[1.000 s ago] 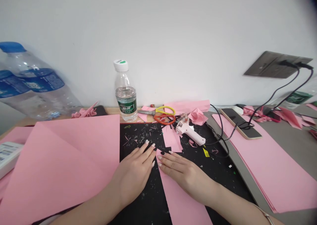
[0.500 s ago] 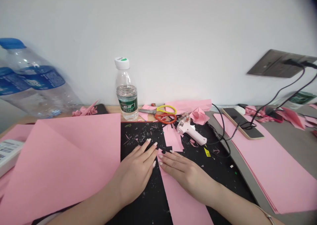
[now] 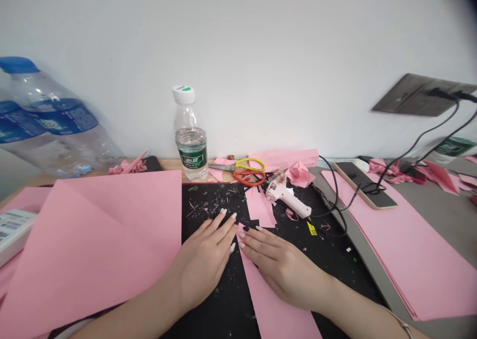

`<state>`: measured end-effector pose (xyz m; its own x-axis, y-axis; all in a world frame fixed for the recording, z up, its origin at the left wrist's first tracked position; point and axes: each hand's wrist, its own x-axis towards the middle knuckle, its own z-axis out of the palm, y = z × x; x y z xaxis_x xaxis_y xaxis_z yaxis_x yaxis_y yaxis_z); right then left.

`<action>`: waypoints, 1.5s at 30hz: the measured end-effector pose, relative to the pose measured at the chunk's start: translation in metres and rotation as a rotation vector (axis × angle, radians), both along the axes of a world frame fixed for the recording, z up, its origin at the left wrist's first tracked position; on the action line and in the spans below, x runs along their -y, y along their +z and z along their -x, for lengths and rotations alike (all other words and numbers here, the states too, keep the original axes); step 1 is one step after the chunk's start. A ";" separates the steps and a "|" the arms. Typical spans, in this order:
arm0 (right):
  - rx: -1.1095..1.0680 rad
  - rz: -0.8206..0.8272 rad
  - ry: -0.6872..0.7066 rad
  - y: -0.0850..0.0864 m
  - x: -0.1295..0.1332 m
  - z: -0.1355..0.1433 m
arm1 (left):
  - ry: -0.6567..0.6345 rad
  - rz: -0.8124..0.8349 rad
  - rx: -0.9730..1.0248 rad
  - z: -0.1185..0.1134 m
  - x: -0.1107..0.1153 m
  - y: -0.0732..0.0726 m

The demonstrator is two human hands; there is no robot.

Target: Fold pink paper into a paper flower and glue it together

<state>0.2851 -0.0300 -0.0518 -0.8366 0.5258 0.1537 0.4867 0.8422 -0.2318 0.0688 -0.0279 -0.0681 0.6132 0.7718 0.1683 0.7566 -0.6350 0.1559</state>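
Note:
A long folded strip of pink paper (image 3: 286,316) lies on the black mat (image 3: 227,299), running from the near edge up to my fingertips. My right hand (image 3: 283,264) rests flat across its upper part, fingers stretched out and pointing left. Beside it, my left hand (image 3: 204,257) lies flat on the mat, its fingertips close to the strip's top left corner; whether they touch the paper I cannot tell. Neither hand grasps anything. Small pink paper scraps (image 3: 260,207) sit just beyond the fingertips.
Large pink sheets (image 3: 112,239) cover the left side; more pink sheets (image 3: 402,249) lie right under a phone (image 3: 365,185). At the back are a water bottle (image 3: 191,145), scissors (image 3: 249,172) and a corded pink glue gun (image 3: 288,200). Big bottles (image 3: 55,120) stand far left.

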 end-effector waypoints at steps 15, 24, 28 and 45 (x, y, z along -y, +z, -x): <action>0.022 0.103 -0.004 0.005 0.004 0.001 | -0.013 -0.025 -0.017 -0.001 0.001 0.001; 0.010 0.129 -0.056 0.007 0.005 0.000 | 0.013 -0.093 0.039 -0.004 0.009 0.004; 0.015 0.147 -0.061 0.007 0.005 0.000 | 0.080 -0.096 0.023 -0.004 0.011 0.002; -0.005 0.173 -0.073 0.006 0.004 0.000 | -0.032 -0.014 0.063 0.000 0.005 0.002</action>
<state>0.2850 -0.0338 -0.0462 -0.7950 0.6037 0.0602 0.5431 0.7524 -0.3729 0.0691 -0.0333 -0.0662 0.6255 0.7493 0.2175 0.7248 -0.6612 0.1933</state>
